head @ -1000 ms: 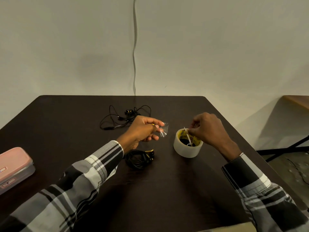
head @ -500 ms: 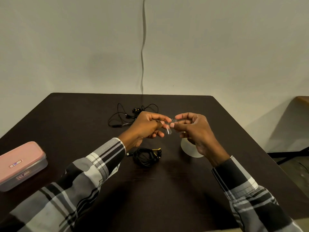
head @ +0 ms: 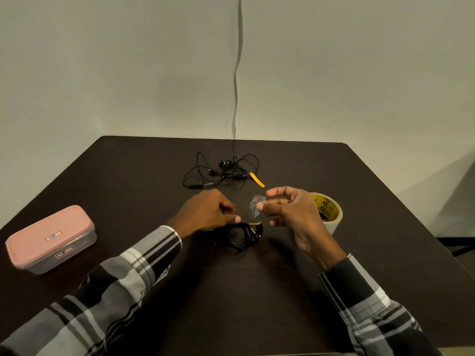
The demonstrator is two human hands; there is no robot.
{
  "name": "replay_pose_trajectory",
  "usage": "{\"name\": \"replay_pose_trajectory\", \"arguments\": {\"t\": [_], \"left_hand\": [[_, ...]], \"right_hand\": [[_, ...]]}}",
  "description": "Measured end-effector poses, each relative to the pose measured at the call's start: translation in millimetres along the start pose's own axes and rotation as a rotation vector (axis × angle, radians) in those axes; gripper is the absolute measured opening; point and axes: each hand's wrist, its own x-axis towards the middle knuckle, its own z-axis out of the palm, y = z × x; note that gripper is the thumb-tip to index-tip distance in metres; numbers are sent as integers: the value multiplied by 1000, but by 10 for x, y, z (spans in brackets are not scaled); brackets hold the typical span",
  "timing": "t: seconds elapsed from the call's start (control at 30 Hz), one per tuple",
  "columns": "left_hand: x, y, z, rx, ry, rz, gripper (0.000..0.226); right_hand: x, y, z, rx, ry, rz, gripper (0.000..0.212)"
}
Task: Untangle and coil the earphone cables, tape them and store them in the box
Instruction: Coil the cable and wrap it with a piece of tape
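My right hand point(head: 291, 214) pinches a short strip of clear tape point(head: 255, 208) between thumb and forefinger, held above the table. My left hand point(head: 208, 213) hovers low, fingers curled, just left of a coiled black earphone cable point(head: 243, 236) with a gold plug; whether it touches the coil I cannot tell. A second, tangled black earphone cable point(head: 221, 172) lies farther back with a yellow tie point(head: 257, 179) at its right end. The roll of clear tape point(head: 327, 213) stands behind my right hand. The pink-lidded box point(head: 51, 238) sits shut at the left.
The dark table point(head: 231, 291) ends at a wall at the back and drops off at the right edge. A thin cord point(head: 237, 73) hangs down the wall behind the tangled cable.
The tape strip passed from my left hand to my right hand. My left hand dropped toward the coiled cable, and my right hand left the roll.
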Motion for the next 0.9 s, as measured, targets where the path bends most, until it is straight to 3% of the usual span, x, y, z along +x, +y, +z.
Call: {"name": "replay_pose_trajectory", "arguments": {"t": [0.13,0.4,0.53,0.9], "left_hand": [[-70,-53,117,98,28,23,32],[-213,-55,425,11,299,74,15],[-228,-19,500,42,323,91,16],[-173,208,-283,-322,600,162,9]], "right_hand": [[-24,72,92,3,-9,16,34],[-52,170,213,-25,-35,21,36],[-82,156,234,13,-34,-22,38],[-118,-470,194,193,-63,-276,37]]}}
